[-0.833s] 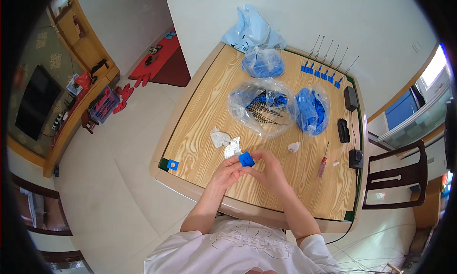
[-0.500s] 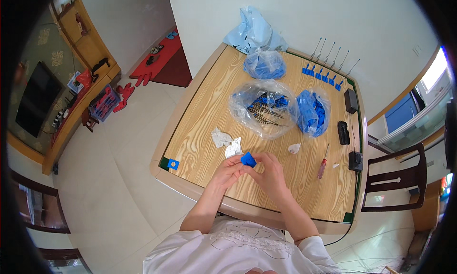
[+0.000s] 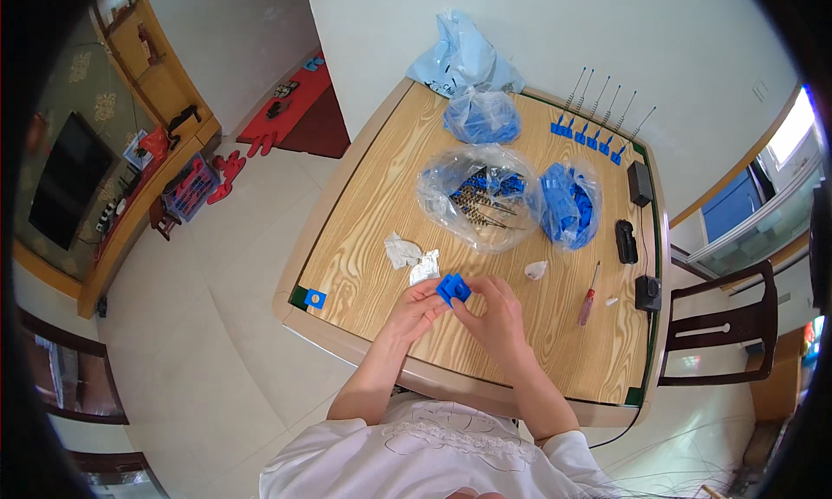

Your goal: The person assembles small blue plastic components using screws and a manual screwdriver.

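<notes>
- The left hand [image 3: 416, 306] and the right hand [image 3: 496, 313] are meeting over the near middle of the light wooden table [image 3: 364, 230]; together they are gripping a small blue plastic block [image 3: 453, 287], fingers curled narrowly around it from both sides.
- The small blue plastic block is sitting between the fingertips, just above the table surface.
- Just beyond the left hand, crumpled white paper scraps [image 3: 411, 258] are lying on the table.
- To the right of the right hand, a red-handled screwdriver [image 3: 588, 296] is lying well apart from it, with a small white scrap [image 3: 536, 269] between them.
- Farther out, a clear plastic bag of dark and blue parts [image 3: 479, 197] is resting at the table's middle, with a clear bag of blue pieces [image 3: 569, 202] touching its right side.
- At the far edge, a row of blue-based metal springs [image 3: 596, 122] is standing.
</notes>
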